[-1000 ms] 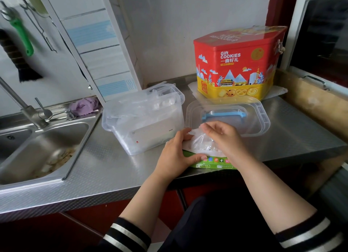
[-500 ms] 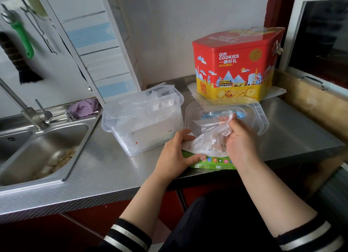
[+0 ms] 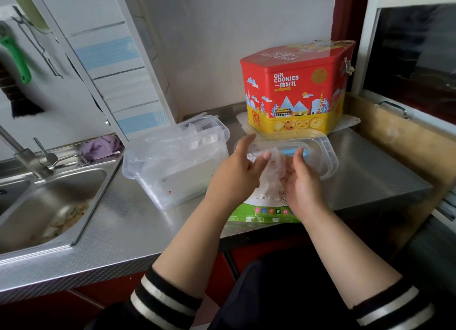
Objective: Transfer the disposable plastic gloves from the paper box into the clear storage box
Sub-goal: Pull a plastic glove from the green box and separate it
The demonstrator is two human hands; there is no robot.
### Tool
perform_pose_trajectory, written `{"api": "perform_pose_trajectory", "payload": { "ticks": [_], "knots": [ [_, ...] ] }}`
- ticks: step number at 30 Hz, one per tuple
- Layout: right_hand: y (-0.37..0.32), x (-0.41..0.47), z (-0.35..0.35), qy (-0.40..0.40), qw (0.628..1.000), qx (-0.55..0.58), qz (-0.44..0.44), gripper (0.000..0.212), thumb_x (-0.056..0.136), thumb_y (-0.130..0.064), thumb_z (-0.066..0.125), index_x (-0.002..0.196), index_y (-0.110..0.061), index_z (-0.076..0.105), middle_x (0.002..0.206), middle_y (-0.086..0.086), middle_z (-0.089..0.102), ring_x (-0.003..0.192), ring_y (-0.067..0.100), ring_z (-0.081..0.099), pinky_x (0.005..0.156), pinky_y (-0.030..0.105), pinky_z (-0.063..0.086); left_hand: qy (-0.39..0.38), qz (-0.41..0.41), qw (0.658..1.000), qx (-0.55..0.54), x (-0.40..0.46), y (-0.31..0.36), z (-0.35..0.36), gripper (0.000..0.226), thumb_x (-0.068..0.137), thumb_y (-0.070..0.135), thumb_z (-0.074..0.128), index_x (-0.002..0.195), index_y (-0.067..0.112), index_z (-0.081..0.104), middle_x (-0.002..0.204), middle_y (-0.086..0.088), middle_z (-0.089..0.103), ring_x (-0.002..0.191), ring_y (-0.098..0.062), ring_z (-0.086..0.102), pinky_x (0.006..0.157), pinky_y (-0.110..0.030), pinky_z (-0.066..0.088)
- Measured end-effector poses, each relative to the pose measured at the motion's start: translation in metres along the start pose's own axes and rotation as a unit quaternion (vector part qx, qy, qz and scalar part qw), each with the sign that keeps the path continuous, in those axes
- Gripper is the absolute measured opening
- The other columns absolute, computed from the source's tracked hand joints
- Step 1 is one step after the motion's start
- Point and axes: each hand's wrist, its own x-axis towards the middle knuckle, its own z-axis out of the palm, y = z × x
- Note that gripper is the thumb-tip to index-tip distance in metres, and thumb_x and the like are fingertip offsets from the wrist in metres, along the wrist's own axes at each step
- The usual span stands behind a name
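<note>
Since half a second ago the left hand point(image 3: 234, 171) has left the paper box point(image 3: 261, 212) and risen to the gloves point(image 3: 272, 174), now cupped between both hands above it. The right hand point(image 3: 302, 181) curls round the bundle; left fingers press, fairly straight. The lift seems done; next, carry left into the clear storage box point(image 3: 177, 162).

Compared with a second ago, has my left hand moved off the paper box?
Yes. The left hand has lifted off the paper box and gone up toward the lid, touching the gloves.

I see red-yellow cookie tin point(image 3: 296, 88), green-edged paper box point(image 3: 261, 212), purple cloth point(image 3: 101, 147), black-white striped sleeves point(image 3: 158, 297), blue-handled clear lid point(image 3: 320, 154).
</note>
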Motion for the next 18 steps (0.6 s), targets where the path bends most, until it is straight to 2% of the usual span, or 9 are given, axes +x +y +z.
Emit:
{"api": "perform_pose_trajectory", "payload": {
  "ticks": [2, 5, 7, 9, 11, 14, 16, 18],
  "knots": [
    [-0.001, -0.002, 0.002, -0.012, 1.000, -0.003, -0.007, 0.050, 0.086, -0.049, 0.046, 0.105, -0.010, 0.068, 0.112, 0.013, 0.070, 0.108, 0.024, 0.066, 0.093, 0.036, 0.050, -0.054, -0.042, 0.997, -0.047, 0.019, 0.010, -0.006, 0.050, 0.099, 0.056, 0.028, 0.127, 0.022, 0.052, 0.056, 0.003, 0.058, 0.042, -0.003, 0.050, 0.057, -0.025, 0.044],
    [0.001, -0.003, 0.004, -0.024, 0.998, -0.061, -0.017, 0.042, 0.092, -0.049, 0.044, 0.095, -0.019, 0.073, 0.104, 0.004, 0.074, 0.104, 0.019, 0.068, 0.090, 0.036, 0.050, -0.150, -0.146, 0.974, -0.091, 0.040, 0.020, -0.015, 0.076, 0.093, 0.068, 0.009, 0.099, 0.013, 0.062, 0.053, -0.004, 0.059, 0.041, -0.013, 0.043, 0.043, -0.019, 0.035],
    [0.005, -0.001, 0.003, -0.015, 0.993, -0.111, -0.024, 0.036, 0.100, -0.043, 0.039, 0.096, -0.026, 0.071, 0.101, -0.006, 0.074, 0.103, 0.011, 0.067, 0.094, 0.037, 0.050, -0.164, -0.158, 0.972, -0.054, 0.048, 0.020, -0.017, 0.083, 0.092, 0.070, 0.007, 0.081, 0.009, 0.061, 0.053, -0.004, 0.063, 0.042, -0.015, 0.044, 0.043, -0.019, 0.035],
    [0.008, 0.001, 0.002, -0.010, 0.991, -0.131, -0.020, 0.032, 0.101, -0.043, 0.037, 0.101, -0.029, 0.067, 0.105, -0.008, 0.073, 0.106, 0.011, 0.065, 0.100, 0.042, 0.048, -0.172, -0.137, 0.975, -0.021, 0.052, 0.018, -0.016, 0.085, 0.092, 0.070, 0.007, 0.066, 0.007, 0.058, 0.050, -0.003, 0.063, 0.037, -0.013, 0.044, 0.044, -0.020, 0.037],
    [0.008, 0.003, 0.002, -0.004, 0.989, -0.148, -0.016, 0.031, 0.102, -0.043, 0.035, 0.105, -0.030, 0.063, 0.109, -0.006, 0.070, 0.109, 0.012, 0.063, 0.102, 0.044, 0.047, -0.166, -0.119, 0.979, 0.001, 0.052, 0.014, -0.017, 0.083, 0.093, 0.069, 0.010, 0.058, 0.008, 0.053, 0.045, -0.001, 0.059, 0.034, -0.011, 0.043, 0.048, -0.022, 0.039],
    [0.006, 0.002, 0.005, 0.001, 0.981, -0.191, -0.022, 0.031, 0.103, -0.041, 0.032, 0.109, -0.028, 0.060, 0.109, -0.010, 0.066, 0.109, 0.009, 0.061, 0.103, 0.039, 0.046, -0.101, -0.095, 0.989, 0.046, 0.053, 0.006, -0.021, 0.079, 0.094, 0.067, 0.022, 0.050, 0.008, 0.051, 0.037, 0.002, 0.051, 0.029, -0.007, 0.042, 0.055, -0.026, 0.041],
    [0.005, 0.000, 0.006, 0.004, 0.977, -0.210, -0.027, 0.033, 0.103, -0.041, 0.031, 0.110, -0.027, 0.061, 0.106, -0.011, 0.066, 0.105, 0.007, 0.060, 0.100, 0.033, 0.046, -0.068, -0.072, 0.990, 0.097, 0.053, -0.001, -0.024, 0.069, 0.095, 0.060, 0.039, 0.051, 0.009, 0.053, 0.038, 0.003, 0.052, 0.028, -0.005, 0.043, 0.052, -0.023, 0.040],
    [0.004, -0.001, 0.007, -0.006, 0.973, -0.227, -0.034, 0.033, 0.103, -0.039, 0.036, 0.099, -0.025, 0.066, 0.098, -0.010, 0.069, 0.096, 0.005, 0.063, 0.091, 0.027, 0.048, -0.087, -0.071, 0.986, 0.119, 0.050, -0.010, -0.029, 0.054, 0.092, 0.049, 0.057, 0.055, 0.011, 0.054, 0.042, 0.004, 0.057, 0.033, -0.004, 0.048, 0.049, -0.020, 0.041]
  ]
}}
